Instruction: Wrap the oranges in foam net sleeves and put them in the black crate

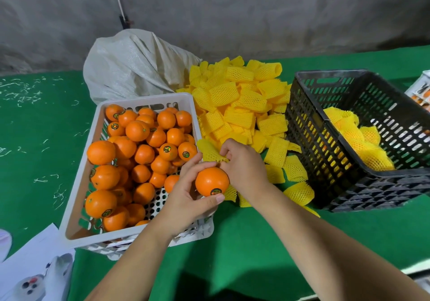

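Oranges, head view, places given relative to the white crate (76, 191).

Item in hand: one orange (212, 181), unwrapped, label facing the camera, held just off the white crate's right front corner. It is cupped by the left hand (186, 198), fingers and thumb curled round it. A single foam net sleeve (209, 152) is pinched by the right hand (244, 168) directly above the orange, touching or nearly touching its top; it has not yet been drawn over the fruit.

Stock: loose oranges (139, 152), many labelled, are heaped inside the white crate, which is judged well over half full.

Supplies: a pile of yellow sleeves (242, 105) is spread on the green table (244, 242) to the right of the white crate, with a pale woven sack (130, 68) lying behind it.

Destination: the black crate (304, 138) is set further right, beyond the sleeve pile. A small cluster of wrapped oranges (358, 142) is seen in it, with most of its floor uncovered.

Progress: judged to be at an early stage; only a few are packed, and the bulk of the fruit is left to be sleeved.
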Demonstrator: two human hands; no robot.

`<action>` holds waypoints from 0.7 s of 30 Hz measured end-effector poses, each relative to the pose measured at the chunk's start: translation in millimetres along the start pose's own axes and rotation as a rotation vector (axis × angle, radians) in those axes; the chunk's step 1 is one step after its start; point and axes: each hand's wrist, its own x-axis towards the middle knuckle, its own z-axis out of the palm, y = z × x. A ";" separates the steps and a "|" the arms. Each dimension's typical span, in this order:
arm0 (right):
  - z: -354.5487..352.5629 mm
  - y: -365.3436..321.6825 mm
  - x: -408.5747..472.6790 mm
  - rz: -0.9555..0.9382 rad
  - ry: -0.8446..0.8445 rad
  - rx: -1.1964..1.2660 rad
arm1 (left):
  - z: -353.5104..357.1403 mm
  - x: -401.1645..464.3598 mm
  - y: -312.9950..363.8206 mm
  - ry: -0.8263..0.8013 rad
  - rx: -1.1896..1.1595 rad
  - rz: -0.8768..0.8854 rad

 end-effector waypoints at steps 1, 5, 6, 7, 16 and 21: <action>-2.5 2.1 2.5 -0.008 -0.043 0.002 | 0.4 0.7 0.5 -0.019 0.001 -0.014; -16.1 3.5 10.9 -0.023 -0.217 0.095 | 5.4 4.0 -0.3 -0.036 -0.028 -0.050; -19.6 2.7 12.2 -0.013 -0.225 0.129 | 7.2 3.3 -0.5 -0.020 -0.103 -0.091; -22.6 1.5 12.5 0.001 -0.221 0.165 | 8.9 2.9 0.0 0.002 -0.192 -0.150; -20.8 -25.6 -9.4 -0.206 -0.277 0.137 | 8.0 16.6 -12.2 0.358 -0.083 -0.147; -9.2 -39.3 -23.0 -0.423 -0.133 0.055 | 8.8 20.2 -22.0 0.421 -0.184 -0.101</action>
